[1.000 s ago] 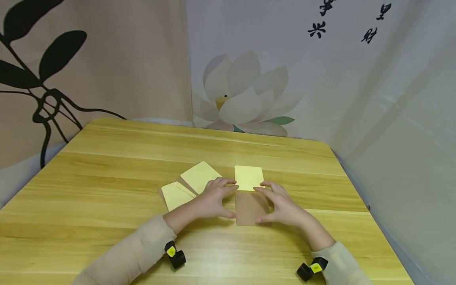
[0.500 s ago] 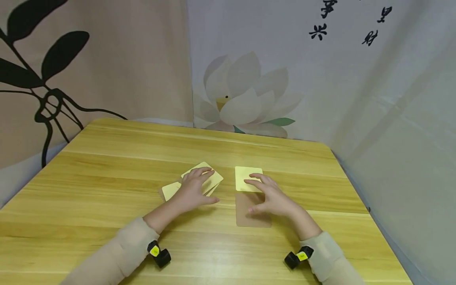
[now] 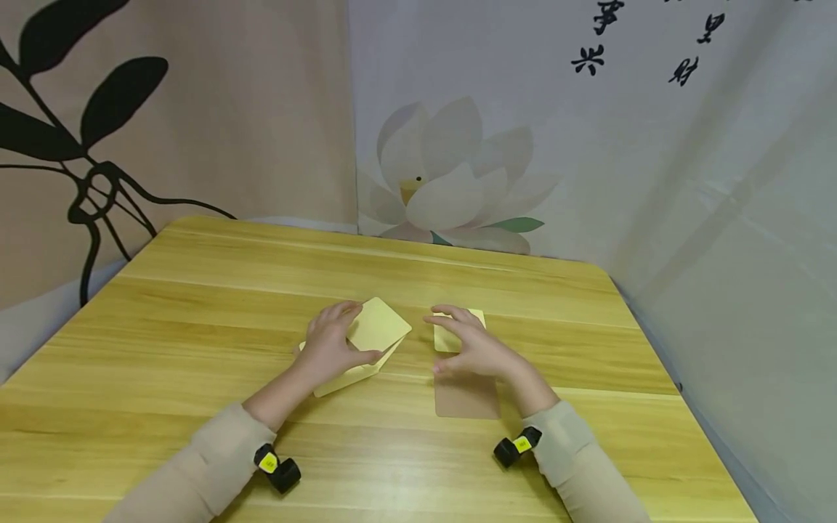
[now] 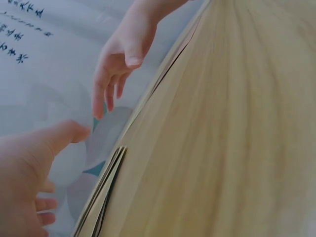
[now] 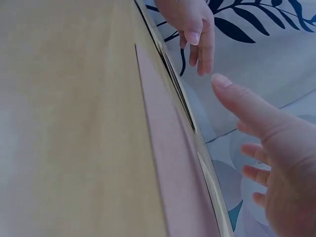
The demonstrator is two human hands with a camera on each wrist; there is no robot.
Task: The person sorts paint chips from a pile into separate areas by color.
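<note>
My left hand (image 3: 328, 345) hovers over a loose pile of yellow cards (image 3: 379, 325) with rounded corners, its thumb and fingers spread. The left wrist view shows the edges of those cards (image 4: 109, 185), stacked unevenly, below the hand. To the right, my right hand (image 3: 474, 345) hangs above a yellow card (image 3: 447, 340) and a brown card (image 3: 467, 396) lying one beyond the other. Its fingers point left and hold nothing. In the right wrist view the brown card (image 5: 165, 143) lies flat under the hand, apart from it.
All the cards lie on a wooden table (image 3: 222, 327). Behind its far edge hangs a cloth curtain (image 3: 588, 160) with a printed flower and writing. A small black camera (image 3: 277, 468) sits on the left sleeve, another camera (image 3: 516, 445) on the right.
My left hand has moved left from beside the yellow and brown cards to over the pile. My right hand has lifted off those two cards and shifted left. The cards by it stay put.
</note>
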